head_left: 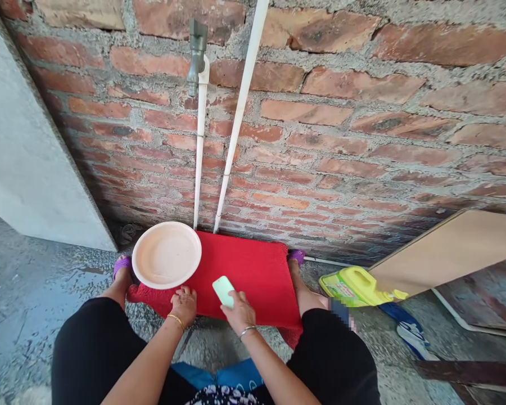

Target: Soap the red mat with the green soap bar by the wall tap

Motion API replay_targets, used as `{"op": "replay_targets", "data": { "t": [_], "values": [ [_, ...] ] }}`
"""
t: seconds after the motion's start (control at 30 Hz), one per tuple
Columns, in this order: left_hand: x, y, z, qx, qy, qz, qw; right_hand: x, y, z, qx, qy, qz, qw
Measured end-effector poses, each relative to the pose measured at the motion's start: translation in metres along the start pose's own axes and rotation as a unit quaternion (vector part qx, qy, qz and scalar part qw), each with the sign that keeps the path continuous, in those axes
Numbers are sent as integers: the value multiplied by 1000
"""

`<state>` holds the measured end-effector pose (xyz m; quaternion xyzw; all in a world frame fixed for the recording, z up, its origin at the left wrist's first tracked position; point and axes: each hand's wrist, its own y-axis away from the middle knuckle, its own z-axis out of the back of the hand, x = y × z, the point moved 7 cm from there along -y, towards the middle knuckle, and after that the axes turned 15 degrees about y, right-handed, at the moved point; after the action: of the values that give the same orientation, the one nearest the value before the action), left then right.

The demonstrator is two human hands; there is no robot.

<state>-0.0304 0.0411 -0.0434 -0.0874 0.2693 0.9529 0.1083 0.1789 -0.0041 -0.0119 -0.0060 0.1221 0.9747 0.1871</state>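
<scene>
My right hand (pixel 239 312) is closed around the near end of a pale green bar of soap (pixel 223 289), held over a red mat (pixel 248 264). Beneath my left hand (pixel 184 306) is the mat's near edge, left of its middle; the fingers rest on the cloth, slightly bent and apart, holding nothing. Just beyond those fingertips stands a pale pink basin (pixel 167 254) on the mat's left end. A little water may lie in its bottom, but I cannot tell for certain. The support under the mat is hidden.
A brick wall (pixel 320 152) rises behind, with a grey tap (pixel 197 56) and white pipes (pixel 238 118). A grey slab (pixel 34 140) stands left. At right are a yellow jug (pixel 354 284), a tan board (pixel 451 247) and slippers (pixel 413 332). The floor (pixel 46 281) looks wet.
</scene>
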Motion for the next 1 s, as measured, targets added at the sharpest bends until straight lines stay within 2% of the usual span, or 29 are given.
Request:
{"op": "replay_targets", "data": {
  "t": [0.07,0.13,0.23,0.33,0.4,0.47,0.63,0.7,0.77,0.93,1.0],
  "values": [
    [2,0,0,8,0,-1,1000,17,0,-6,4,1,12,1000],
    [3,0,0,12,-1,-2,1000,15,-2,-8,14,-2,11,1000],
    [3,-1,0,7,-6,3,1000,-18,-5,-3,35,-1,-16,999],
    [-1,-2,0,4,-4,10,1000,-65,-4,4,67,-19,-107,992],
    [-3,-2,0,2,0,10,1000,-78,1,9,69,-37,-145,986],
    [-5,-2,2,-3,-3,11,1000,-63,7,12,57,-53,-120,990],
    [-2,0,5,9,-17,18,1000,29,31,-5,63,-52,69,994],
    [-1,1,6,15,-15,18,1000,42,37,-10,75,-35,119,989],
    [-1,1,7,17,-11,17,1000,27,35,-9,84,-21,113,990],
    [-5,-3,8,16,7,14,1000,-69,25,9,113,-2,-42,993],
    [-6,-3,8,12,7,15,1000,-86,27,14,111,-8,-66,992]
  ]
}}
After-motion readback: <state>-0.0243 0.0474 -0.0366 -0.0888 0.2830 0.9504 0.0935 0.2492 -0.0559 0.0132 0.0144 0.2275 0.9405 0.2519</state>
